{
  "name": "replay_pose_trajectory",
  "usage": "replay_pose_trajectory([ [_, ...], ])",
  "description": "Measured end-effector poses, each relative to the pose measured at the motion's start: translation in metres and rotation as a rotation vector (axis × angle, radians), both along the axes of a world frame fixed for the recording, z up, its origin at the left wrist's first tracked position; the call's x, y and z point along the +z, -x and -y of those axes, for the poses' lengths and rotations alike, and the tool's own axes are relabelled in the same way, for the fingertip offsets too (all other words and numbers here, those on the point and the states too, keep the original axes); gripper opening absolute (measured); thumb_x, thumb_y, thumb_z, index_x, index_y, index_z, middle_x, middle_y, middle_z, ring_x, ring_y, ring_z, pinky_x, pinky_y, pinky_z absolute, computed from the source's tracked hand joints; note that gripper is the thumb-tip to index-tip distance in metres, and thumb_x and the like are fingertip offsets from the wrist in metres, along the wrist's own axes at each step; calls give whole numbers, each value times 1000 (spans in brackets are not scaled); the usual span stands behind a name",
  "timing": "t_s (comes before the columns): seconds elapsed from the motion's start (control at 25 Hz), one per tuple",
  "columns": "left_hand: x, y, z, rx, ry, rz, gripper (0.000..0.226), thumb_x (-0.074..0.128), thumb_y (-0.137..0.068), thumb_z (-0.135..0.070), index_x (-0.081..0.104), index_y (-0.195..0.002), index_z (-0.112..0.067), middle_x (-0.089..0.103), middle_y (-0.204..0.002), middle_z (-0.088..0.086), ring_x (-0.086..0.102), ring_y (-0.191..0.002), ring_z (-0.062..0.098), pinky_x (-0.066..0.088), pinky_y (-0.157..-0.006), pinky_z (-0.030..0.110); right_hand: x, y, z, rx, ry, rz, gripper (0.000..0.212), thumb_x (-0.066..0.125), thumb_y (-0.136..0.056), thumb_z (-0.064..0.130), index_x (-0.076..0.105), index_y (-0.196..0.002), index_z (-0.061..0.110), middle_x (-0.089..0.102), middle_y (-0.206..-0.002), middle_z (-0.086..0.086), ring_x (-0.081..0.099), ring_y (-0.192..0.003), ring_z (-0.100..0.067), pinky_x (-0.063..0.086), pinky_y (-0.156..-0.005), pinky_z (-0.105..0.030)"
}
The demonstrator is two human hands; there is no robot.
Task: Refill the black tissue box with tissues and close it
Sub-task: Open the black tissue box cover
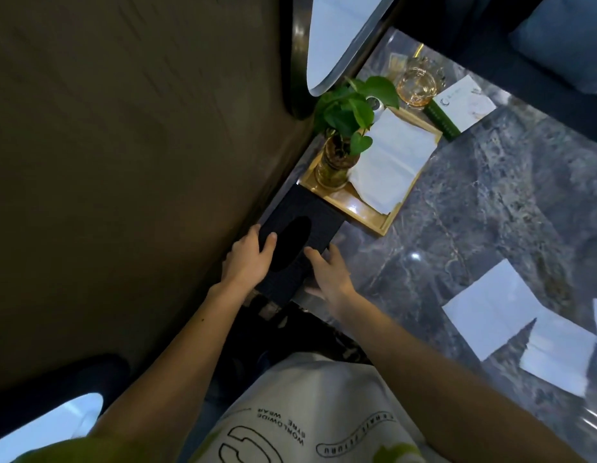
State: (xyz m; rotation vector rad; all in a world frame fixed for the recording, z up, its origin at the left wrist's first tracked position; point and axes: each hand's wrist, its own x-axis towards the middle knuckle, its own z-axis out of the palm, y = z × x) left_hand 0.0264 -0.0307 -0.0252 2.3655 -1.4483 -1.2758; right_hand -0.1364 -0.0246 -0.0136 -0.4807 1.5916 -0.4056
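Both hands are on the black tissue box (319, 212), just left of centre frame. It lies at the near left edge of the grey marble worktop (474, 212), its top face up and the dark oval slot (290, 243) showing nothing but black inside. The left hand (248, 259) clasps the box's left side, thumb laid across the top beside the slot and fingers (253, 232) wrapped over the far edge. The right hand (330, 279) takes the opposite side, thumb on the top and fingers (334, 253) running down the right wall. How firmly that hand grips is hard to judge, as the box hides part of it.

The box's far end touches a shallow wooden tray (367, 212). In the tray stands an amber glass vase (332, 168) holding a leafy green plant (350, 111), and beside it lies a stack of white tissues (390, 162). Beyond the tray, in the upper right, sit an amber glass dish (417, 85) and a white and green card (464, 101). At the lower right, loose white tissue sheets (490, 309) lie flat on the marble, well apart from the box.
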Motion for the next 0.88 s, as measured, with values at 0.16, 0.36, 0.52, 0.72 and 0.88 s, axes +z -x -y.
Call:
replay_pose_trajectory([
  [0.16, 2, -1, 6, 68, -61, -103, 61, 35, -98, -52, 30, -148, -17, 47, -144, 15, 50, -126, 33, 41, -102, 40, 6, -5, 3, -108, -10, 98, 36, 61, -91, 35, 49, -125, 33, 59, -106, 18, 56, -91, -5, 51, -69, -34],
  [0.36, 14, -5, -2, 100, -94, -163, 34, 31, -102, -43, 51, -119, -20, 59, -121, 9, 57, -103, 24, 44, -83, 35, 16, 6, -3, -87, 2, 113, 39, 58, -94, 34, 51, -132, 29, 63, -116, 9, 61, -103, -14, 51, -96, -44],
  [0.52, 25, 0, -18, 117, 27, -238, 29, 28, -103, -36, 53, -96, -25, 60, -95, -2, 57, -88, 17, 42, -69, 30, 30, 38, -5, -38, 72, 165, 30, 57, -93, 40, 58, -122, 31, 69, -110, 11, 68, -96, -7, 56, -86, -35],
  [0.72, 44, 63, -12, 382, 38, -504, 29, 36, -104, -28, 58, -120, -17, 66, -108, 7, 63, -100, 25, 54, -85, 40, 56, 104, -1, -44, 233, 140, 21, 56, -95, 33, 70, -87, 46, 73, -85, 24, 69, -86, 2, 54, -85, -31],
  [0.88, 68, 138, -4, 283, 22, -695, 30, 45, -102, -28, 71, -94, -16, 75, -80, -5, 70, -71, 3, 51, -56, 15, 70, 177, -16, -134, 246, 204, 22, 63, -86, 48, 68, -104, 37, 75, -97, 14, 71, -95, -10, 55, -81, -32],
])
